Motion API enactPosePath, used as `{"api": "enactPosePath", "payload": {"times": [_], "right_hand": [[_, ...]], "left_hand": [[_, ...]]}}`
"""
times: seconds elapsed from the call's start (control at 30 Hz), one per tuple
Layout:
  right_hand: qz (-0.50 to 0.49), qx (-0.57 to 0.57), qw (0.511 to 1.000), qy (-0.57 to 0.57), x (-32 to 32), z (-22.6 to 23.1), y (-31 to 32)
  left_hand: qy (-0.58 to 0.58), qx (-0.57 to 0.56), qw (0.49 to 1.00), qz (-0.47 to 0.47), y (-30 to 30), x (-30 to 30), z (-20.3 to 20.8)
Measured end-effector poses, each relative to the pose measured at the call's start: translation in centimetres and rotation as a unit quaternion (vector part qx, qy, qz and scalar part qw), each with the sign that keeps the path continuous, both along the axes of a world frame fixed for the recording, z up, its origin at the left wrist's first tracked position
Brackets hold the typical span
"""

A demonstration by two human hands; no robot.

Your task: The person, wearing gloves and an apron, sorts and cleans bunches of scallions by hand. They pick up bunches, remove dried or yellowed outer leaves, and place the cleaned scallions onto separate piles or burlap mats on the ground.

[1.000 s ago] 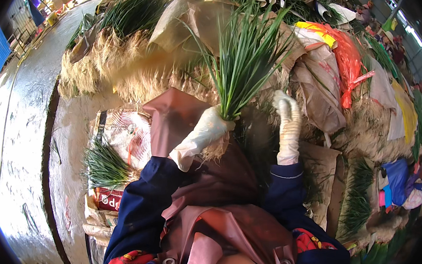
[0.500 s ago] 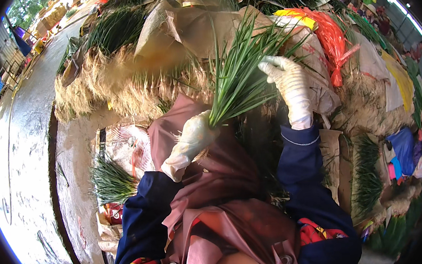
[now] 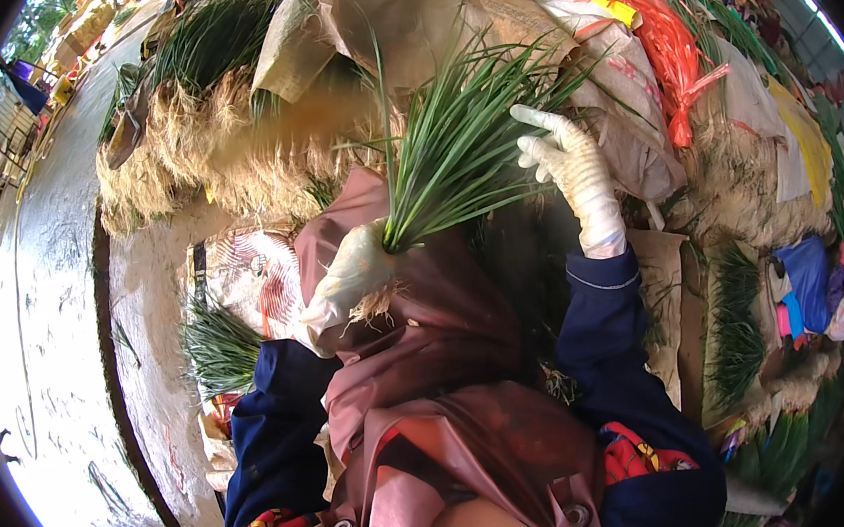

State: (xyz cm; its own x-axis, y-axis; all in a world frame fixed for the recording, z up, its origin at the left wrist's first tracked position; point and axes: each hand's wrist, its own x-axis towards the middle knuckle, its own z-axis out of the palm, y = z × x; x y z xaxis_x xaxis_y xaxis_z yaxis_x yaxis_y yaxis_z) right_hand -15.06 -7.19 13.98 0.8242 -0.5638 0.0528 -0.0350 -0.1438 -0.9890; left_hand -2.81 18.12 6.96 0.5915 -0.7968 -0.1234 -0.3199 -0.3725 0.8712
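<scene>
In a white glove, my left hand (image 3: 350,270) is closed round the root end of a bunch of green chives (image 3: 447,151). Pale roots poke out below the fist, above the brown apron (image 3: 430,353) on my lap. The leaves fan out up and to the right. My right hand (image 3: 571,160), also gloved in white, is raised beside the leaf tips with its fingers apart and nothing gripped. Whether its fingertips touch the outermost leaves I cannot tell.
A bank of root-bearing bundles (image 3: 202,152) lies ahead, partly under brown paper (image 3: 402,34). Red plastic strips (image 3: 660,62) hang over sacks to the right. A smaller green bundle (image 3: 221,351) lies on a printed sack at left, beside wet concrete (image 3: 58,346).
My left hand has shifted a little left with the chives, and their leaves spread wider. My right hand stays nearly in place, its fingers now more spread.
</scene>
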Motion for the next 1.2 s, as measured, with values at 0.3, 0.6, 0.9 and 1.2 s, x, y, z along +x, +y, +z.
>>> {"api": "enactPosePath", "payload": {"times": [0.3,0.6,0.9,1.2], "right_hand": [[-0.120,-0.383,0.915,0.048,0.5,-0.2,0.5],[-0.029,-0.618,0.785,-0.029,1.5,-1.3,-0.4],[0.136,0.099,0.985,0.047,0.9,-4.2,2.3],[0.137,-0.078,0.987,-0.023,-0.3,-10.6,3.3]], "left_hand": [[0.034,0.087,0.995,0.026,0.9,-0.1,1.0],[-0.110,0.088,0.990,0.006,1.8,0.2,0.8],[-0.240,0.099,0.966,0.002,4.1,1.0,-0.4],[-0.302,0.126,0.945,0.014,5.6,1.3,-1.9]]}}
